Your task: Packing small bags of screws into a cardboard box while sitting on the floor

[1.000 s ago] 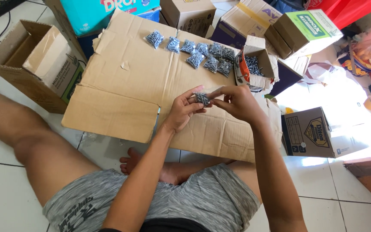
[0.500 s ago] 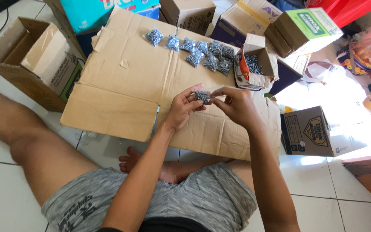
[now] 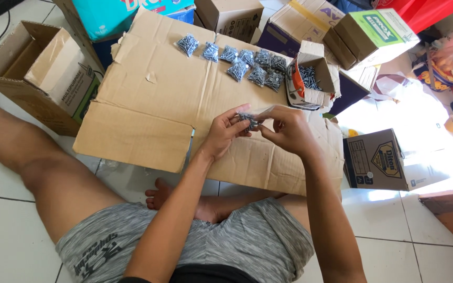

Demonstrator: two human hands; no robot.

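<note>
head view is showing both hands pinching a small clear plastic bag of dark screws (image 3: 251, 119) above the flattened brown cardboard sheet (image 3: 148, 99), left hand (image 3: 225, 132) and right hand (image 3: 288, 130) gripping opposite ends, keeping it taut; finished bags (image 3: 237, 58) are lying far.

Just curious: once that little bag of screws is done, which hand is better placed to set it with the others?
Probably the right hand: it sits nearer the row of filled bags than the left hand.

Bright daylight from right, blown-out glare on floor tiles (image 3: 425, 112), soft shadows, slight blur w/ motion.
</note>
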